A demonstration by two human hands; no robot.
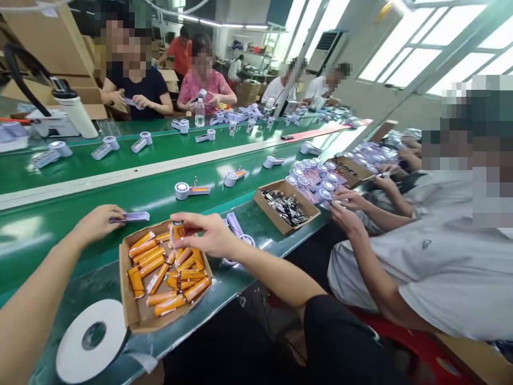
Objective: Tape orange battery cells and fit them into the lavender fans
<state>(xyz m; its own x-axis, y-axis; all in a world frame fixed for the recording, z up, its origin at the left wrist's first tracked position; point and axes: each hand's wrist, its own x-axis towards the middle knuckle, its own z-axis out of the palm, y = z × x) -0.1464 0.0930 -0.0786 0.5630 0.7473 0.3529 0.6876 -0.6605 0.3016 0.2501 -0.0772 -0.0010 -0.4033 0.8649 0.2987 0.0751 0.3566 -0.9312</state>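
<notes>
My left hand (102,225) is closed on a lavender plastic handle part (138,216) over the green belt, just beyond a shallow cardboard box (127,299). That box holds several orange-wrapped cylindrical batteries (152,261). Above its far right side, my right hand (210,234) pinches an orange battery (176,234) with a pale end between thumb and fingers. Partly hidden behind my right wrist lies a lavender fan housing (236,227) with a round head. On the belt ahead rests another fan housing (182,191) with an orange battery in its handle.
A white reel (70,342) lies left of the battery box. To the right stand a box of small dark parts (284,208) and a pile of fan housings (312,176). A co-worker in a grey shirt (433,256) sits close on my right; others work across the belt (100,198).
</notes>
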